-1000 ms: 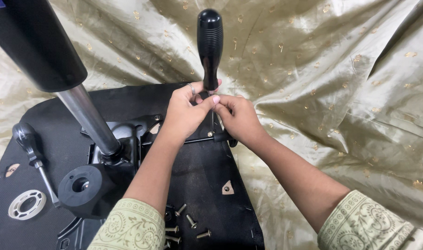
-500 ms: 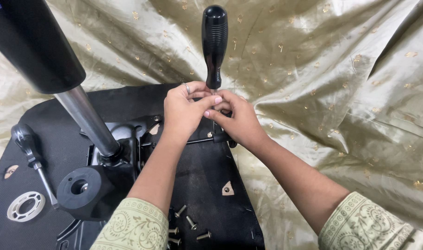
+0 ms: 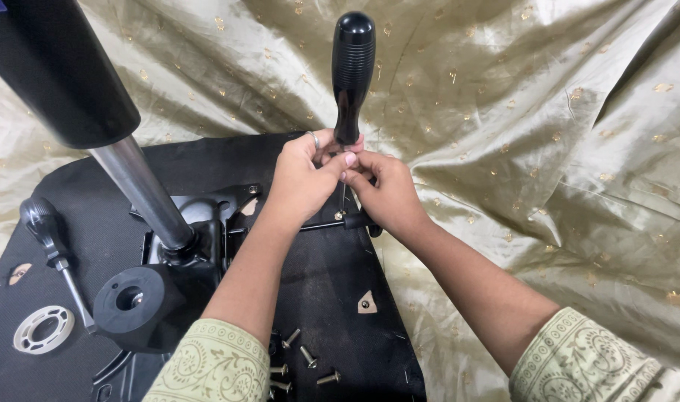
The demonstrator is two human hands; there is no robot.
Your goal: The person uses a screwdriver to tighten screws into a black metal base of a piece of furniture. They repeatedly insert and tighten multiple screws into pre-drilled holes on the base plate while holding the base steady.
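A screwdriver with a black ribbed handle (image 3: 353, 71) stands upright over the black underside of a chair seat (image 3: 332, 283). My left hand (image 3: 304, 179), with a ring on one finger, grips the base of the handle. My right hand (image 3: 385, 195) pinches the thin metal shaft just below, near a black metal bracket (image 3: 228, 216). The screwdriver tip is partly hidden by my fingers.
A chrome gas-lift column (image 3: 143, 193) with a black sleeve (image 3: 53, 67) rises at the left. A black round knob (image 3: 132, 305), a second black-handled tool (image 3: 50, 238), a white ring (image 3: 44, 327) and several loose screws (image 3: 303, 365) lie on the seat. Gold fabric (image 3: 541, 134) lies beneath.
The screwdriver handle has shifted slightly right and higher in view, and both hands have stayed closed around its base, adjusting their grip.
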